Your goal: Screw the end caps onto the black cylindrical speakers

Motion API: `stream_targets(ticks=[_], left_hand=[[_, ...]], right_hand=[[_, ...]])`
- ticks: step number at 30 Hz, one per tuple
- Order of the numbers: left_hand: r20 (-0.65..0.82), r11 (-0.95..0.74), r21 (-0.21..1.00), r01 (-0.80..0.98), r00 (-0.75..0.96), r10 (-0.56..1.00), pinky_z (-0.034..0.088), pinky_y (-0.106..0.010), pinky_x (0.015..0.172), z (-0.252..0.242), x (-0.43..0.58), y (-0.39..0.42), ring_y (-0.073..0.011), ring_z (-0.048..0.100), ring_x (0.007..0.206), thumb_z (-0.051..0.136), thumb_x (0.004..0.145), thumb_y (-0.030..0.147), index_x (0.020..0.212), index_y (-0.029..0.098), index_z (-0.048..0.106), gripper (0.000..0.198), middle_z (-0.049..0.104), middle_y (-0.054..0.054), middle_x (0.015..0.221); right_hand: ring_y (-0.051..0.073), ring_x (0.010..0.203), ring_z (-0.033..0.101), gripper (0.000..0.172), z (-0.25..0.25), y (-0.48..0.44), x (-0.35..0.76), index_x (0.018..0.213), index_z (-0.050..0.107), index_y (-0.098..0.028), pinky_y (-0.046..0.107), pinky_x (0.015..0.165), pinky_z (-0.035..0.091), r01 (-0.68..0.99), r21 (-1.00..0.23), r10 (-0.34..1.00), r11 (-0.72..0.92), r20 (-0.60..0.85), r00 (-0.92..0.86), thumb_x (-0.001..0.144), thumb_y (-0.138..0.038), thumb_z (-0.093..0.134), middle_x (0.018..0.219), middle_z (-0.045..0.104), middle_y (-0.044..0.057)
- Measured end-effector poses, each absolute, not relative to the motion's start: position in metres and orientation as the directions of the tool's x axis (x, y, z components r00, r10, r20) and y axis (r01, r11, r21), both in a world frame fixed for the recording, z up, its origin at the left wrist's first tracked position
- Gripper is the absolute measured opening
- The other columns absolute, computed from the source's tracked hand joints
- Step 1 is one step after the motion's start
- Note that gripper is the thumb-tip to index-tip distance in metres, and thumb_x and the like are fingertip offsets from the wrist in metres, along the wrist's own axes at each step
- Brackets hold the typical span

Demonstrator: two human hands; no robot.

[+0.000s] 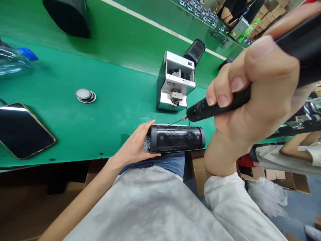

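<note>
A black speaker housing (178,138) with two dark mesh grilles lies lengthwise at the table's front edge. My left hand (136,142) grips its left end, thumb and fingers on opposite sides, where grey speckled material shows. My right hand (265,83) is wrapped around a black electric screwdriver (203,109), which slants down to the left. Its thin bit reaches the upper long edge of the housing; whether a screw sits under the tip is too small to tell. Just behind the housing stands a white and black screw feeder (179,83).
On the green table (120,97) are a phone (25,130), small stacked discs (85,95) and a clear bottle (15,60) at left. Dark cylindrical objects stand behind, one (195,52) near the feeder. Another person's arm (296,150) is at right, above cartons and plastic wrap (267,197).
</note>
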State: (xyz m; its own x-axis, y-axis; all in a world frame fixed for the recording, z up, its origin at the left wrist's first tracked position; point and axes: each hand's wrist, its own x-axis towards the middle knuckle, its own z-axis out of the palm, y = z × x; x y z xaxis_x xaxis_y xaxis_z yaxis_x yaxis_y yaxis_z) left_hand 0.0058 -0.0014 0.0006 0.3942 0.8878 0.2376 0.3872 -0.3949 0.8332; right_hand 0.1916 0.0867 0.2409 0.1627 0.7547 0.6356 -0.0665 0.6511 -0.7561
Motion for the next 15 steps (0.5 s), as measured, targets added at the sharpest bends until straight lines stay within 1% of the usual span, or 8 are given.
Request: stream_targets(ticks=[2,4,7,9,11,13,15], left_hand=[[0.241,-0.399,0.832,0.386,0.397,0.886,0.051,-0.070,0.132,0.000,0.006,-0.001,-0.0483,0.057,0.160,0.101,0.089,0.053,0.186,0.030,0.019,0.129,0.054,-0.023,0.174],[0.253,-0.410,0.829,0.381,0.398,0.882,0.052,-0.070,0.131,0.000,0.007,-0.001,-0.0482,0.057,0.159,0.101,0.089,0.053,0.185,0.030,0.020,0.127,0.054,-0.023,0.173],[0.269,-0.414,0.836,0.361,0.388,0.882,0.054,-0.069,0.129,0.002,0.008,-0.001,-0.0474,0.060,0.156,0.103,0.088,0.050,0.181,0.031,0.025,0.123,0.057,-0.022,0.170],[0.270,-0.403,0.850,0.340,0.376,0.886,0.058,-0.067,0.126,0.005,0.009,-0.001,-0.0460,0.064,0.151,0.102,0.088,0.047,0.177,0.031,0.032,0.115,0.061,-0.020,0.166],[0.265,-0.387,0.867,0.313,0.368,0.891,0.062,-0.064,0.120,0.007,0.010,-0.001,-0.0444,0.068,0.145,0.101,0.089,0.046,0.173,0.031,0.040,0.105,0.065,-0.018,0.161],[0.264,-0.373,0.884,0.282,0.356,0.896,0.064,-0.061,0.116,0.009,0.011,-0.001,-0.0432,0.071,0.140,0.100,0.090,0.048,0.170,0.031,0.045,0.098,0.068,-0.017,0.155],[0.261,-0.358,0.898,0.256,0.346,0.901,0.063,-0.060,0.115,0.009,0.012,-0.001,-0.0428,0.071,0.139,0.099,0.092,0.051,0.168,0.030,0.048,0.094,0.070,-0.016,0.153]], right_hand=[[0.012,0.043,0.033,0.014,0.230,0.089,0.186,0.084,0.069,-0.029,0.031,0.037,0.030,-0.159,-0.724,0.741,0.672,0.654,0.152,0.087,-0.015,0.069,0.065,0.034,-0.006],[0.013,0.042,0.039,0.013,0.215,0.091,0.182,0.092,0.075,-0.028,0.031,0.036,0.034,-0.168,-0.739,0.755,0.652,0.653,0.059,0.090,-0.015,0.075,0.064,0.042,-0.007],[0.012,0.038,0.042,0.022,0.194,0.091,0.182,0.099,0.075,-0.032,0.031,0.032,0.036,-0.150,-0.757,0.763,0.636,0.646,-0.024,0.089,-0.014,0.081,0.064,0.052,-0.009],[0.013,0.036,0.039,0.024,0.187,0.086,0.183,0.095,0.071,-0.034,0.031,0.029,0.034,-0.089,-0.780,0.782,0.620,0.623,-0.008,0.087,-0.013,0.079,0.063,0.052,-0.010],[0.014,0.035,0.034,0.025,0.187,0.079,0.184,0.092,0.068,-0.034,0.031,0.026,0.031,-0.030,-0.790,0.790,0.613,0.612,0.019,0.083,-0.013,0.077,0.060,0.046,-0.009],[0.014,0.034,0.033,0.028,0.193,0.072,0.187,0.090,0.065,-0.034,0.032,0.026,0.033,0.011,-0.820,0.820,0.572,0.572,0.002,0.080,-0.012,0.078,0.059,0.041,-0.010],[0.013,0.036,0.036,0.030,0.201,0.068,0.193,0.089,0.060,-0.032,0.031,0.029,0.039,0.056,-0.860,0.861,0.508,0.504,-0.072,0.083,-0.011,0.081,0.062,0.044,-0.011]])
